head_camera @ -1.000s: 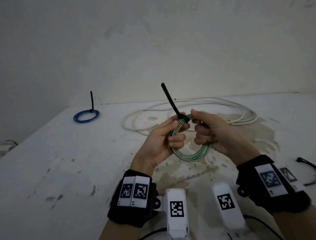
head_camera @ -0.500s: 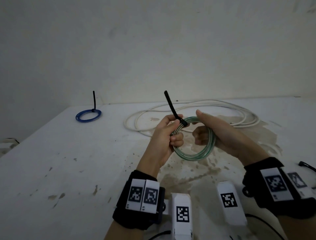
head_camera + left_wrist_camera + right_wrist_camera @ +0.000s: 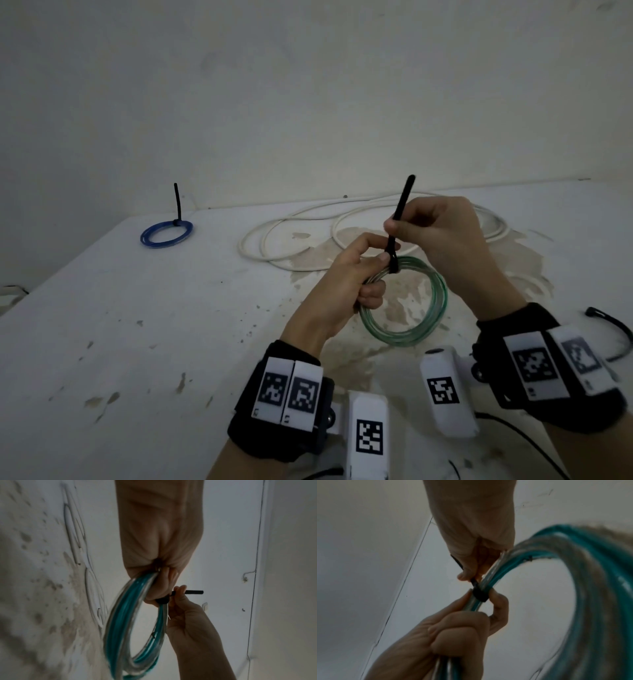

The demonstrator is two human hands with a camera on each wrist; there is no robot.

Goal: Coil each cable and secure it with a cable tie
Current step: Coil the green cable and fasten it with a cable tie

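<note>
A green and clear coiled cable (image 3: 435, 305) (image 3: 120, 628) (image 3: 590, 588) hangs above the white table (image 3: 137, 325). My left hand (image 3: 346, 287) (image 3: 453, 628) grips the coil at its upper left, beside a black cable tie (image 3: 397, 222) (image 3: 163, 599) (image 3: 479, 595) wrapped around the strands. My right hand (image 3: 442, 233) (image 3: 187, 622) pinches the tie's free tail, which sticks up past my fingers. A loose white cable (image 3: 308, 240) lies uncoiled on the table behind my hands.
A blue coiled cable (image 3: 166, 233) with a black tie standing up from it lies at the far left of the table. Another black cable tie (image 3: 613, 329) lies at the right edge. The wall rises just behind the table.
My right hand let go of the coil, rose and took hold of the tie's tail. The tail swung from leaning left to nearly upright. The coil now hangs from my left hand alone.
</note>
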